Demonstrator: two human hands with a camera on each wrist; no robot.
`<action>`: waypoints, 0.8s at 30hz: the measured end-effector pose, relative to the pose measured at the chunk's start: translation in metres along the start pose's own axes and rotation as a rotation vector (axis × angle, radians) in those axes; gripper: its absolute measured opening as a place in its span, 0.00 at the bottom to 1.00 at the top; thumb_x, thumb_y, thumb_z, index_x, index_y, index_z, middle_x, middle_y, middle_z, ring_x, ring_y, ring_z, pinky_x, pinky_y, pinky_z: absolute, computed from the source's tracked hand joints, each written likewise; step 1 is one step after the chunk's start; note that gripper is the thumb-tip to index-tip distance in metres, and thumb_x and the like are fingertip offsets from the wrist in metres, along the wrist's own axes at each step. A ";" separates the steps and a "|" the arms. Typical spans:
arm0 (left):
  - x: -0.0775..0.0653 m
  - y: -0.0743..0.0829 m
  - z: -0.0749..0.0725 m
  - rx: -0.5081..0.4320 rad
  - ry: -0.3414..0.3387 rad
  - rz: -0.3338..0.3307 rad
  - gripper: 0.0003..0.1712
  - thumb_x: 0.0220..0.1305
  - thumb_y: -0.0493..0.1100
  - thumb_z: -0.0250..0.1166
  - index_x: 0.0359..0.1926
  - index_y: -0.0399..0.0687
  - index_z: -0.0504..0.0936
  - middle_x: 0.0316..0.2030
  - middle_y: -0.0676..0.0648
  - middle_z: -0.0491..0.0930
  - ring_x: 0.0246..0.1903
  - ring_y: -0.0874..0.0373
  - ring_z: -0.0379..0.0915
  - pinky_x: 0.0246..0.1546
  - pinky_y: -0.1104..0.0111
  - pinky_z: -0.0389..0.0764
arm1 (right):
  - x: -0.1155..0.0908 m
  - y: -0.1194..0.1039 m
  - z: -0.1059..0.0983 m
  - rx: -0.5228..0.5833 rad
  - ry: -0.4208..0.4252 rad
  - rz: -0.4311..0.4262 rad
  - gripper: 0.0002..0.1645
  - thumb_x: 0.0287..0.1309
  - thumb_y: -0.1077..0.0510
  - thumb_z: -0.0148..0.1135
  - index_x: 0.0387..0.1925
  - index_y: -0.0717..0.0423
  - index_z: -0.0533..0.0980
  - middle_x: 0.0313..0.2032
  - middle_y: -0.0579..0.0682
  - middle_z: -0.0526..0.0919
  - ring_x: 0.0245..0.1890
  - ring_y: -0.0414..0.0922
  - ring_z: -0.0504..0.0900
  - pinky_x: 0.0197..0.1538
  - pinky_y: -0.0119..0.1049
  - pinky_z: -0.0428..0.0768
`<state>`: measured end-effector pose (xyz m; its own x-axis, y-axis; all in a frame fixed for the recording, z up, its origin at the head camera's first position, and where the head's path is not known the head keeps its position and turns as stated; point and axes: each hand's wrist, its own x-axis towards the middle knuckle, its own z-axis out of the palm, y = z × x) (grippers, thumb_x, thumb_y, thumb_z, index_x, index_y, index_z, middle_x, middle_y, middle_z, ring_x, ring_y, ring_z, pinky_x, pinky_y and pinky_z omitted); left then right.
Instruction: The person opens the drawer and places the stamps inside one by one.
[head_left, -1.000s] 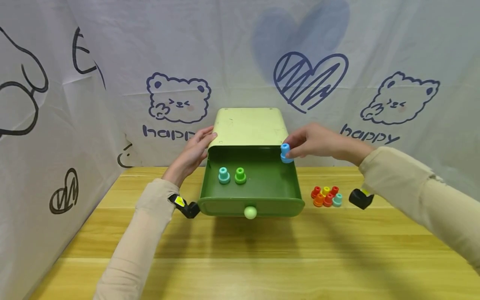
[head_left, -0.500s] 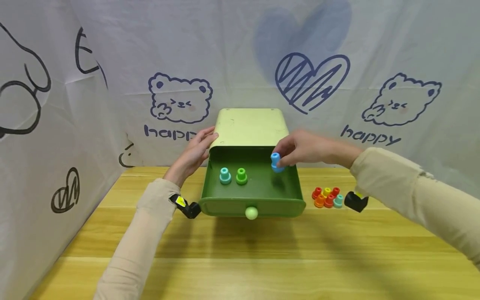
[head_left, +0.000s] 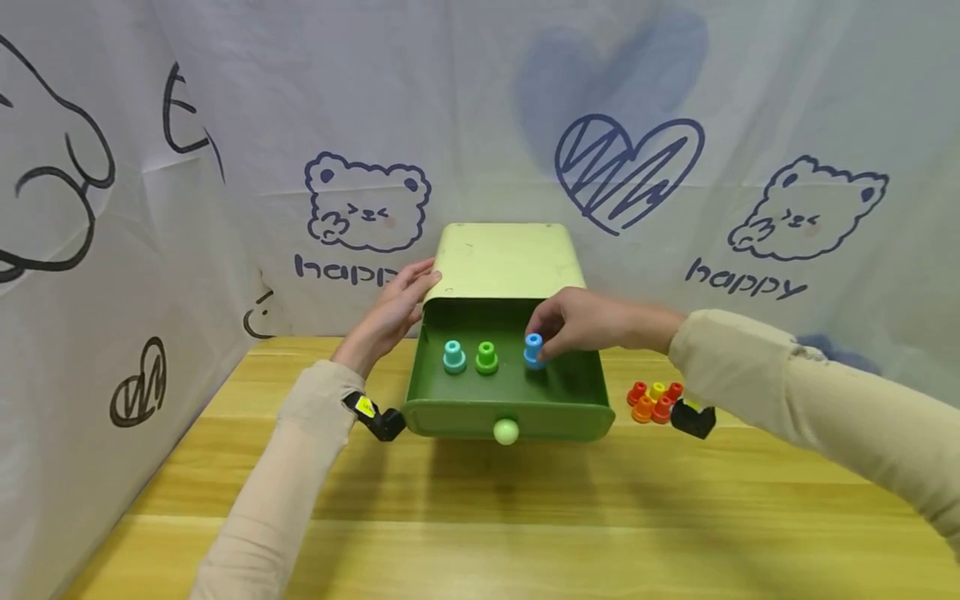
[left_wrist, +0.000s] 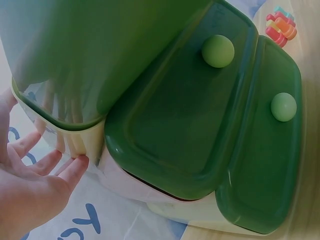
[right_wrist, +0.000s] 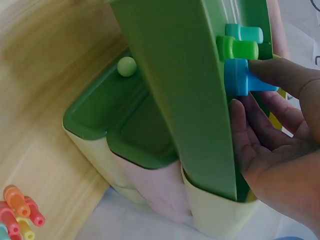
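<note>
My right hand (head_left: pixel 577 321) pinches a blue plastic peg (right_wrist: pixel 239 77), wide at the base with a narrower hollow top, between thumb and fingers. The peg stands upright inside the pulled-out green drawer (head_left: pixel 510 414), its base at the drawer floor. To its left in the head view are a green peg (head_left: pixel 487 358) and a turquoise peg (head_left: pixel 453 357), both upright. My left hand (head_left: pixel 390 312) rests on the left side of the pale yellow cabinet case (head_left: pixel 510 258), fingertips (left_wrist: pixel 79 162) against its wall near the drawer opening.
Two more green drawers, one in the middle (left_wrist: pixel 175 115) and one at the bottom (left_wrist: pixel 265 135), sit closed below. Several red, orange and yellow pegs (head_left: pixel 651 402) stand grouped on the wooden table (head_left: pixel 480 533) right of the cabinet. A printed white cloth (head_left: pixel 480 108) hangs behind.
My right hand has moved left and down with the blue peg, from the drawer's right back corner to beside the green peg. My left hand stays on the case.
</note>
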<state>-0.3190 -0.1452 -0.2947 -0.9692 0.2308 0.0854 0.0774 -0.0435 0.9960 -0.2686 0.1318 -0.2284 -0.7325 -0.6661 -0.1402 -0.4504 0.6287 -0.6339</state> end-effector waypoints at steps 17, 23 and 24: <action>0.000 -0.002 0.000 0.005 0.001 0.013 0.33 0.74 0.47 0.52 0.74 0.44 0.53 0.67 0.39 0.56 0.66 0.46 0.55 0.65 0.57 0.65 | 0.018 0.002 0.021 -0.017 0.070 0.032 0.11 0.51 0.67 0.70 0.38 0.66 0.81 0.34 0.51 0.85 0.38 0.45 0.80 0.44 0.35 0.81; 0.000 -0.003 0.000 0.002 0.006 0.019 0.33 0.73 0.47 0.53 0.74 0.44 0.54 0.67 0.39 0.56 0.67 0.47 0.55 0.65 0.57 0.65 | 0.019 0.002 0.021 -0.049 0.086 0.062 0.11 0.50 0.68 0.70 0.38 0.65 0.81 0.34 0.51 0.84 0.37 0.45 0.80 0.43 0.35 0.81; 0.000 -0.003 -0.001 -0.001 0.007 0.019 0.33 0.73 0.47 0.53 0.74 0.44 0.54 0.67 0.39 0.56 0.67 0.47 0.55 0.65 0.57 0.65 | 0.019 0.002 0.021 -0.049 0.085 0.065 0.11 0.50 0.68 0.70 0.38 0.65 0.81 0.34 0.51 0.84 0.37 0.45 0.80 0.43 0.35 0.81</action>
<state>-0.3194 -0.1459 -0.2972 -0.9692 0.2231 0.1045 0.0961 -0.0485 0.9942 -0.2725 0.1122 -0.2481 -0.8011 -0.5877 -0.1133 -0.4232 0.6901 -0.5870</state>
